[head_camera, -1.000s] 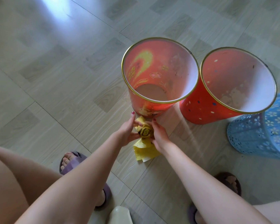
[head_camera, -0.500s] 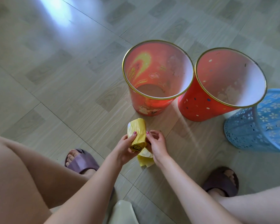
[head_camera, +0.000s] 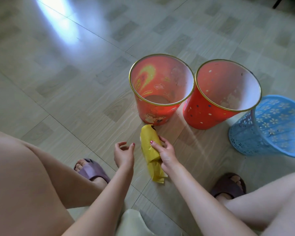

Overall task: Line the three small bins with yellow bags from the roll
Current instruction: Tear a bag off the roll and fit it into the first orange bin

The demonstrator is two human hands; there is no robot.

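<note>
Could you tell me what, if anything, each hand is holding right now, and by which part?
The right hand grips the roll of yellow bags around its lower half, where a loose bag trails down. The left hand holds nothing, its fingers curled open beside the roll.

Left hand [head_camera: 123,153] now off the yellow bag roll [head_camera: 150,142], open beside it; right hand [head_camera: 165,150] alone grips roll, loose end longer.

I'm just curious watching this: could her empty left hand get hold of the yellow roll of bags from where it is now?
Probably yes. The left hand hangs open and empty just beside the yellow roll, with only bare floor between them. The right hand grips the roll's middle, but its near side and loose tail stay uncovered.
</note>
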